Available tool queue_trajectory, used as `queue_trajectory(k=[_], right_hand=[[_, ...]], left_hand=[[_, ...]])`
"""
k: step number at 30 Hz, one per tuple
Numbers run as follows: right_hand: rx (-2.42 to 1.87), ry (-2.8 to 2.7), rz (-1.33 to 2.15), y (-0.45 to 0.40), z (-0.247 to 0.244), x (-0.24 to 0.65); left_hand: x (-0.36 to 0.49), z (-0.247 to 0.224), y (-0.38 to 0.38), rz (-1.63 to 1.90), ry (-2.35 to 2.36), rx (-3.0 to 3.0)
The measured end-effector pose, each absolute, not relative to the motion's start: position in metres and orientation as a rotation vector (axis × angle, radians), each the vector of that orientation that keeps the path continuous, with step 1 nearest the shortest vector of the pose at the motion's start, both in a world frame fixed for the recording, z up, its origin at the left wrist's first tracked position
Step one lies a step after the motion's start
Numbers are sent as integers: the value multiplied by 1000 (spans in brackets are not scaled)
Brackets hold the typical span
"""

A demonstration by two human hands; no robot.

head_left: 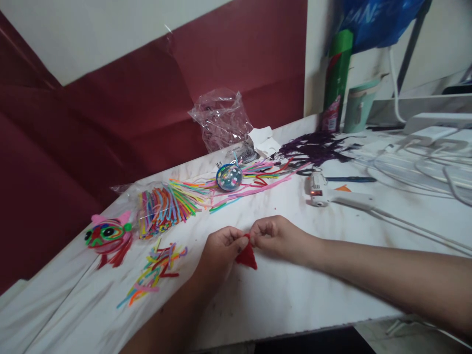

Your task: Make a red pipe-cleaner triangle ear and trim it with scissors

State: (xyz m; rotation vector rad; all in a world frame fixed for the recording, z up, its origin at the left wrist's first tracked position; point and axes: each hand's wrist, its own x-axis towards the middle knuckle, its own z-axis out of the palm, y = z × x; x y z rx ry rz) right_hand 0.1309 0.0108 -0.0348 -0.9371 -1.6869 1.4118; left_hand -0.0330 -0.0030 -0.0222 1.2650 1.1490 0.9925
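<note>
A small red fuzzy triangle [247, 258], which looks made of pipe cleaner, is held over the white table in front of me. My left hand [221, 248] is closed, its thumb and fingers pinching the triangle's upper left side. Close beside it, my right hand [276, 239] is also closed, fingertips pinched at the triangle's top corner. The triangle's wide end points down towards me. Left of my hands lies a loose pile of cut pipe cleaner pieces [157, 273] in many colours.
A colourful animal-face figure [108, 236] sits far left beside a bag of pipe cleaners [158, 211]. Behind my hands lies a clear decorated ball [229, 177]. A corded white glue gun [320, 191], purple strands [317, 147], a crumpled plastic bag [223, 118] and a green cup [359, 108] lie beyond.
</note>
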Motion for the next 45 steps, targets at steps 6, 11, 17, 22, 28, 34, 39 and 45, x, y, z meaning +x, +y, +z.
queue_trajectory(k=[6, 11, 17, 22, 28, 34, 39, 45], right_hand=[[-876, -1592, 1561, 9, -28, 131], [-791, -1555, 1601, 10, -27, 128], [-867, -1583, 1596, 7, -34, 125], [-870, -1529, 1626, 4, -36, 123], [-840, -1535, 1586, 3, -28, 123], [-827, -1514, 1444, 8, -30, 127], [-821, -1454, 1453, 12, -28, 129], [-851, -1388, 1499, 16, -29, 131]], left_hand=[[-25, -17, -6, 1090, 1048, 1128], [-24, -17, -4, 1194, 1016, 1039], [-26, -24, -3, 1191, 1064, 1080], [-26, -25, -5, 1163, 1104, 1146], [-29, -28, -5, 1213, 1042, 1163], [-28, -31, -4, 1171, 1005, 1187], [-25, -21, -6, 1167, 983, 1161], [-25, -20, -4, 1151, 1012, 1172]])
